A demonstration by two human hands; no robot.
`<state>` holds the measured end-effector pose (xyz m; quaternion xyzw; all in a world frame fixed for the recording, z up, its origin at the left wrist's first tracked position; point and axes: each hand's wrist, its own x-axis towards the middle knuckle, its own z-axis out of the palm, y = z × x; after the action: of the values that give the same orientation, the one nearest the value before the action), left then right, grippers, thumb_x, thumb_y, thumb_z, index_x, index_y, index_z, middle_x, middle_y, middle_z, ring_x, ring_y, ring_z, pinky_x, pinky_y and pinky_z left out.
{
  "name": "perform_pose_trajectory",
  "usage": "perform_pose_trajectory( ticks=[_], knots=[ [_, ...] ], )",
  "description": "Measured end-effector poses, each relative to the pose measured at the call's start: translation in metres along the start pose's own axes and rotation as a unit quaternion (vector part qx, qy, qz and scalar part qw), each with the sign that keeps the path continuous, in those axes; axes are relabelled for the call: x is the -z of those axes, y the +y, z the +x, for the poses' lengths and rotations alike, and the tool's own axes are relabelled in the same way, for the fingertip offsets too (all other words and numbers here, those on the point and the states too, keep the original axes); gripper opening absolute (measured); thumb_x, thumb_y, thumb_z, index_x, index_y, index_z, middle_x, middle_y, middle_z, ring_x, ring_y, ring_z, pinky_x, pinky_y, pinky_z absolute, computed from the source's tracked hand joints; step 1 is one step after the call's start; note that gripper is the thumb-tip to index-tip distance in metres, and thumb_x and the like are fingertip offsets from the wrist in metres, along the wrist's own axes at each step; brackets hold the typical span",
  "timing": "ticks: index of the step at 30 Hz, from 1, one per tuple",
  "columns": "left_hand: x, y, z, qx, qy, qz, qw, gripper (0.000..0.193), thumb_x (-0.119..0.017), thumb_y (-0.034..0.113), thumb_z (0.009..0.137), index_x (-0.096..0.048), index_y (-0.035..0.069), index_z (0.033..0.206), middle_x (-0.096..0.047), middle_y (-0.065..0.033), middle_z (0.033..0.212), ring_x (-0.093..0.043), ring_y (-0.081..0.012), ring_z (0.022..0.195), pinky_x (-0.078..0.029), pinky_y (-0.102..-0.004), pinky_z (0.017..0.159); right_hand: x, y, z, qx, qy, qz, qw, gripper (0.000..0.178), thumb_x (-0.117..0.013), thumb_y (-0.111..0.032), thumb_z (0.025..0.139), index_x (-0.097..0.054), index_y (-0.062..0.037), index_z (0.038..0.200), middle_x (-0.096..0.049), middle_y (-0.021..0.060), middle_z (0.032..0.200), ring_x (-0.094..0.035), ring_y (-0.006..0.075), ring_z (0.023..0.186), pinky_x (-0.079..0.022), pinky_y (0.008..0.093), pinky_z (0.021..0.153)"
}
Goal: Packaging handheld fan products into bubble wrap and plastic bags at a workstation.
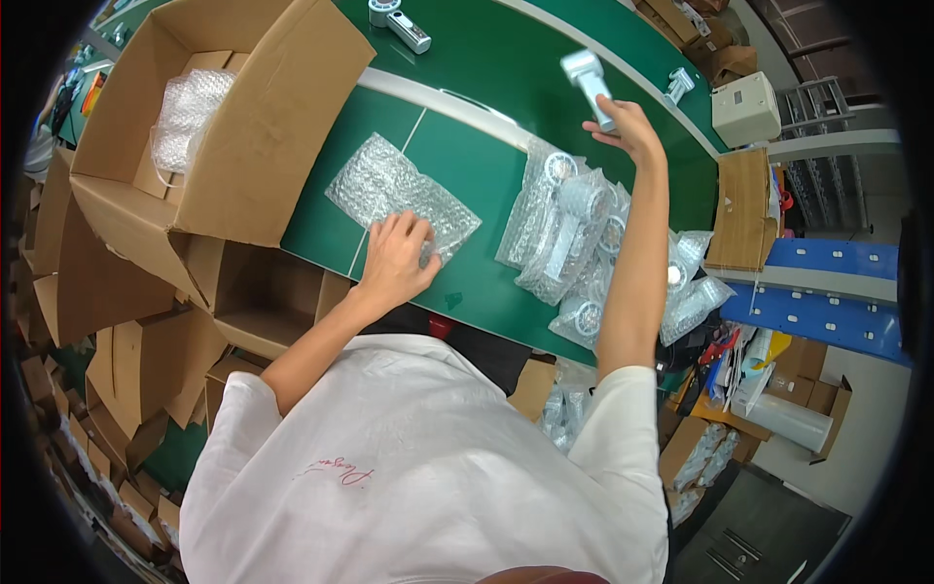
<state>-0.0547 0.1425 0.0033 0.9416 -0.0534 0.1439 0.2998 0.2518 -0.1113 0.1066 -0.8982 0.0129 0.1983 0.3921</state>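
A flat bubble-wrap bag (394,185) lies on the green bench in front of me. My left hand (397,258) is at its near edge, fingers bent down onto the plastic and thumb beside the corner. Up and to the right, my right hand (628,129) grips the handle of a pale handheld fan (589,83), its head pointing away from me above the bench. Below that arm, several fans in bubble wrap (574,219) lie in a heap.
An open carton (263,127) holding bubble wrap (190,117) stands at the left. Another handheld fan (401,27) lies on the far belt, and one more (679,86) sits farther right. A white box (745,109) and a blue rail (827,258) bound the right side.
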Motion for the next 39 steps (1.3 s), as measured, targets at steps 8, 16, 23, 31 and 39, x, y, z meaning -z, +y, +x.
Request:
perform_pose_trajectory(
  ticks=[8,16,23,31,39],
  knots=[
    [-0.014,-0.008,-0.002,0.001,0.026,-0.048,0.999,0.007,-0.068,0.011,0.081,-0.066,0.005,0.08,-0.057,-0.0043,0.079,-0.051,-0.0223,0.073,-0.039,-0.0353,0.074,-0.142,0.036,-0.242,0.219,0.144,0.229,0.937,0.039,-0.067,-0.003,0.086,-0.059,0.0019,0.124,-0.066,0.0119,0.115,-0.064,0.0188,0.087,-0.05,0.0279,0.073],
    [0.002,-0.02,0.007,0.154,-0.057,-0.317,0.934,0.004,-0.064,0.0,0.085,-0.068,0.001,0.083,-0.065,-0.0037,0.081,-0.053,-0.0121,0.068,-0.043,-0.0225,0.065,-0.217,0.1,-0.263,0.306,0.2,0.077,0.928,0.049,-0.07,0.0,0.082,-0.059,-0.0032,0.13,-0.066,0.0107,0.112,-0.062,0.024,0.089,-0.05,0.0336,0.077],
    [0.003,-0.009,-0.004,0.173,0.091,-0.433,0.88,0.007,-0.067,-0.003,0.083,-0.068,0.0,0.089,-0.064,-0.0025,0.081,-0.051,-0.0091,0.07,-0.043,-0.0206,0.066,-0.204,0.095,-0.27,0.246,0.15,-0.019,0.958,0.043,-0.071,-0.008,0.082,-0.063,-0.0059,0.125,-0.064,0.0126,0.105,-0.061,0.028,0.081,-0.051,0.0362,0.073],
    [0.026,0.068,-0.05,-0.109,0.045,-0.155,0.981,0.014,-0.067,-0.008,0.077,-0.066,0.001,0.086,-0.056,-0.0046,0.076,-0.045,-0.0191,0.067,-0.041,-0.0285,0.063,-0.17,0.064,-0.331,0.18,0.077,-0.067,0.978,0.047,-0.065,-0.014,0.09,-0.056,-0.0019,0.135,-0.065,0.0099,0.089,-0.052,0.0182,0.054,-0.045,0.0325,0.053],
    [0.019,0.115,-0.107,-0.119,-0.066,-0.223,0.965,0.012,-0.068,-0.007,0.077,-0.066,0.001,0.086,-0.056,-0.0046,0.077,-0.042,-0.0183,0.068,-0.038,-0.0277,0.063,-0.203,0.126,-0.425,-0.125,0.089,0.494,0.856,0.042,-0.059,-0.014,0.096,-0.057,0.0012,0.135,-0.062,0.0055,0.075,-0.044,0.0086,0.047,-0.035,0.0227,0.043]
  ],
)
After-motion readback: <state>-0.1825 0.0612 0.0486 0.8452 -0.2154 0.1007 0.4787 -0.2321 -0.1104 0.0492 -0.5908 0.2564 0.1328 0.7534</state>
